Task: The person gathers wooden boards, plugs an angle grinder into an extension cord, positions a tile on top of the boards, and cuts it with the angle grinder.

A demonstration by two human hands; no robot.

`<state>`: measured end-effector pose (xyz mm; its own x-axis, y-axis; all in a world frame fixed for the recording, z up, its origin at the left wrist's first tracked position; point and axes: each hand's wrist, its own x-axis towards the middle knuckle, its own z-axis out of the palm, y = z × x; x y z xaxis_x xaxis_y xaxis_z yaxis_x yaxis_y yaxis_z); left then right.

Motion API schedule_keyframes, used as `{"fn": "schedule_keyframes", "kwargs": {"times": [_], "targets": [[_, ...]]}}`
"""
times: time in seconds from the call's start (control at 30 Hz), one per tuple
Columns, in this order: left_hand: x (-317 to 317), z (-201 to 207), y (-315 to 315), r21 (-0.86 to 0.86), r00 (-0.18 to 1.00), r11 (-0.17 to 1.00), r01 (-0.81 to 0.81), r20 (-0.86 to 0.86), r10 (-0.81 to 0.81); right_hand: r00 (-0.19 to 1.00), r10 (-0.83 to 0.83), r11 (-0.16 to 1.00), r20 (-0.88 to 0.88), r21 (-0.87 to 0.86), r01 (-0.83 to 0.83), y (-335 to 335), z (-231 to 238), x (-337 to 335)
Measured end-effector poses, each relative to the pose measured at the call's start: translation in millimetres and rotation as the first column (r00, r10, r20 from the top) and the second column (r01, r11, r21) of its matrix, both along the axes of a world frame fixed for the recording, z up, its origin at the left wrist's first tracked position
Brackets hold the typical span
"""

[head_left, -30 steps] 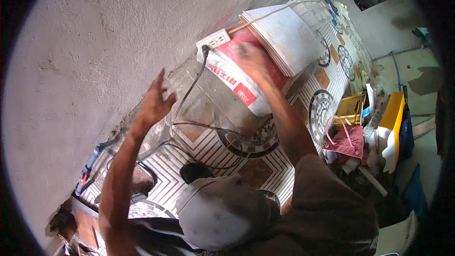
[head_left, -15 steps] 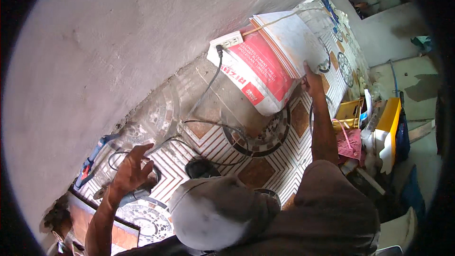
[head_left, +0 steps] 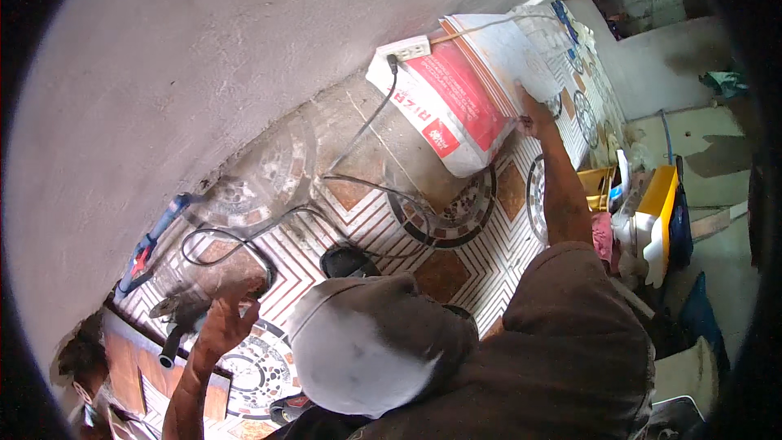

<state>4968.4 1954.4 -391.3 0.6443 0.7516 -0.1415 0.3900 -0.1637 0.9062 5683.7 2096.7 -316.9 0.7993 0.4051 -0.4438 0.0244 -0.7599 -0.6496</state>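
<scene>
My left hand (head_left: 232,319) is low over a dusty angle grinder (head_left: 181,310) on the tiled floor, its fingers partly curled and blurred. The tool's body is mostly hidden behind it, so whether I grip it does not show. A dark side handle (head_left: 169,347) sticks out beside my wrist. My right hand (head_left: 533,118) is closed on the near edge of a stack of tiles (head_left: 505,53). The tiles lean on a red and white cement bag (head_left: 456,106), which stands by the wall.
A white power strip (head_left: 414,50) rests on the bag with a black cord (head_left: 358,143) plugged in. Blue pipe (head_left: 155,240) runs by the wall. My dusty knee (head_left: 366,350) fills the middle. A yellow container (head_left: 661,216) stands among clutter at right; brown boards (head_left: 130,371) lie lower left.
My left hand has come down and nearer to me over the grinder, its fingers less spread. The right hand stays at the tiles. The whole view has shifted slightly.
</scene>
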Motion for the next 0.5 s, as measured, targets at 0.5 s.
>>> {"fn": "schedule_keyframes", "kwargs": {"times": [0.5], "targets": [[-23.9,-22.4,-24.0,-0.023,0.996,0.996,-0.085,-0.036,0.084,0.929,0.281,0.96,0.243,-0.072,-0.271,2.4,-7.4,31.2]]}}
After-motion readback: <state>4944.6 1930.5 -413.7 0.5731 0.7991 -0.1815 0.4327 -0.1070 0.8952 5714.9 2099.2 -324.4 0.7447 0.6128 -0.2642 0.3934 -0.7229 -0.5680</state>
